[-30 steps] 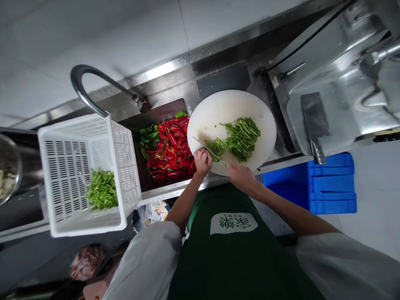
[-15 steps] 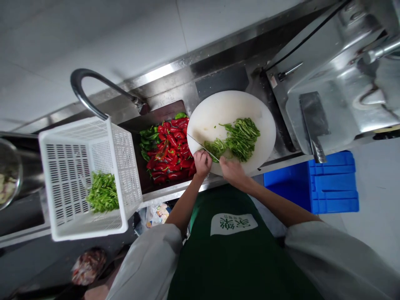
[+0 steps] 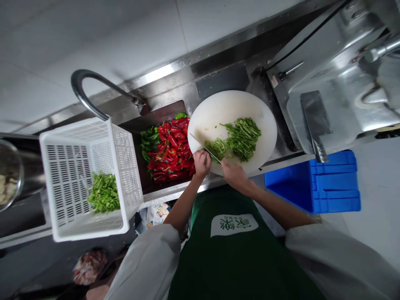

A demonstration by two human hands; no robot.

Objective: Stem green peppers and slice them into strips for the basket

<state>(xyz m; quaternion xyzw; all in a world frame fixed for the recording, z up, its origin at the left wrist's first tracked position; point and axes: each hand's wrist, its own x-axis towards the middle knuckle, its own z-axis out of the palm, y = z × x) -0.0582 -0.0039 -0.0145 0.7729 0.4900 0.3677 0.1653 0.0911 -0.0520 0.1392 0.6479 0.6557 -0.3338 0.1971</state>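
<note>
On the round white cutting board (image 3: 231, 106), my right hand (image 3: 235, 176) grips the handle of a knife (image 3: 206, 149), its blade slanting up to the left. My left hand (image 3: 202, 163) is at the board's lower left edge, fingers curled against the blade's left side. Those fingers close on green stalks, mostly hidden beneath them. Just right of the blade is a small heap of finely cut greens (image 3: 216, 148). A larger pile of cut green stalks (image 3: 245, 139) lies beyond it.
Left of the board, a sink holds red peppers (image 3: 171, 148) and green peppers (image 3: 150, 141). A white plastic basket (image 3: 126, 156) contains leafy greens (image 3: 104, 193). A curved faucet (image 3: 93, 75) stands behind. At right are a cleaver (image 3: 315, 114) and a blue crate (image 3: 334, 181).
The knife's blade shows more clearly above the board, and my right hand has shifted slightly. My left hand stays at the same edge, and the piles look much the same.
</note>
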